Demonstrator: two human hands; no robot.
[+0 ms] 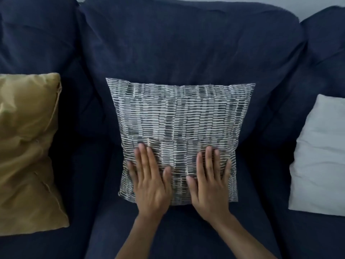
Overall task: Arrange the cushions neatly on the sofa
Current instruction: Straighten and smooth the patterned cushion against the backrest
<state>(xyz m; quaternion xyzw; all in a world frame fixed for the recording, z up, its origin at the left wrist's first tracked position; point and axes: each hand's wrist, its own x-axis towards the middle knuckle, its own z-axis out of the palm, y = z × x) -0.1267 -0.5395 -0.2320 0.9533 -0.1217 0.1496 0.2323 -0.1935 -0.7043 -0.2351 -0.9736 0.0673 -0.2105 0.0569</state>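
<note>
A grey and white patterned cushion (177, 120) leans against the middle back of the dark blue sofa (186, 43). My left hand (149, 180) lies flat on its lower left part, fingers spread. My right hand (211, 180) lies flat on its lower right part, fingers spread too. Neither hand grips the fabric. A mustard yellow cushion (28, 150) leans on the left seat. On the right seat stands a pale grey cushion (321, 161), cut off by the frame edge.
Bare dark blue seat (89, 184) shows between the cushions. A strip of pale wall (298, 4) is visible above the sofa back at the top right.
</note>
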